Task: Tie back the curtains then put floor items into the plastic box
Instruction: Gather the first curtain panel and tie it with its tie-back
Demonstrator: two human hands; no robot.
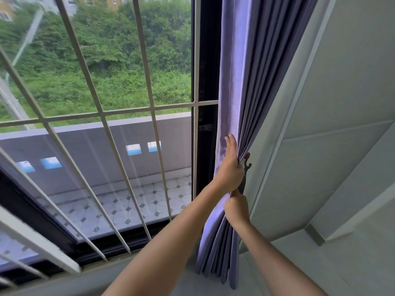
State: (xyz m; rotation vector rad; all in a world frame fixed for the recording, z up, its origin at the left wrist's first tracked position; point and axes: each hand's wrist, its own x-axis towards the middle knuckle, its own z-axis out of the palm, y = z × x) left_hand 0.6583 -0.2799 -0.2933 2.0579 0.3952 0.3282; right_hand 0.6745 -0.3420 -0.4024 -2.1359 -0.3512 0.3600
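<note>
Both hands work in a tight pocket at the window's right edge. The left hand (230, 167) presses the gathered purple curtain (239, 82) toward the white wall (342, 103), and the right hand (237, 208) grips the folds just below it. Right of the grip, a small hook (247, 161) juts from the wall, almost touching the curtain, leaving only a narrow gap. Left of the grip, the dark window frame (205, 60) and the white security bars (149, 107) block any reach outward. Below the grip, the curtain's hanging folds fill the corner. The only open room lies toward the person, along the 2 forearms.
</note>
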